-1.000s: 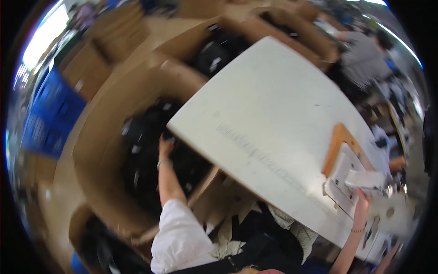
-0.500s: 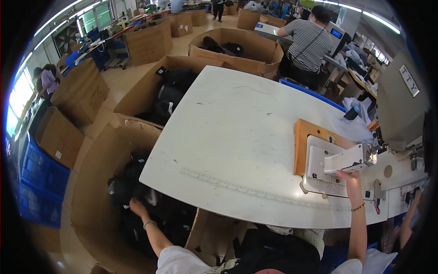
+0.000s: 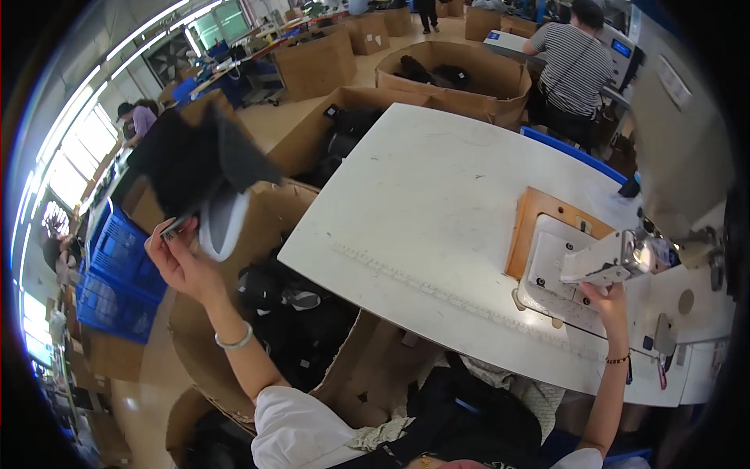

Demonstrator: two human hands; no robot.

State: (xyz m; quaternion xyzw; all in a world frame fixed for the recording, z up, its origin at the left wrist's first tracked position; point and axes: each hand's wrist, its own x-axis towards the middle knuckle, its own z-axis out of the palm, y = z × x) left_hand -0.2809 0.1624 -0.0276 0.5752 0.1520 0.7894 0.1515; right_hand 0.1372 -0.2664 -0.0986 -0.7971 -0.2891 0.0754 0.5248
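My left hand [image 3: 185,264] is raised above the carton at the left, its fingers closed on the edge of a black cloth item [image 3: 195,160]. The item hangs loosely and is smeared by motion. A grey oval part with a white rim [image 3: 225,225] hangs from it. Across the white tabletop [image 3: 406,211], my right hand [image 3: 608,303] has its bent fingers against the lower edge of a white metal machine arm [image 3: 594,262]; the fingertips are partly hidden there. Under that arm lie a white plate [image 3: 547,254] and an orange-brown board [image 3: 525,223].
A large carton [image 3: 199,332] full of black cloth items [image 3: 301,336] stands left of the table. More cartons [image 3: 469,70] stand behind it. Blue crates [image 3: 117,285] are stacked at the far left. A person in a striped shirt [image 3: 574,66] works at the back right.
My left hand has come up out of the carton, lifting the black cloth item. My right hand stays at the machine arm. The view has swung to the left.
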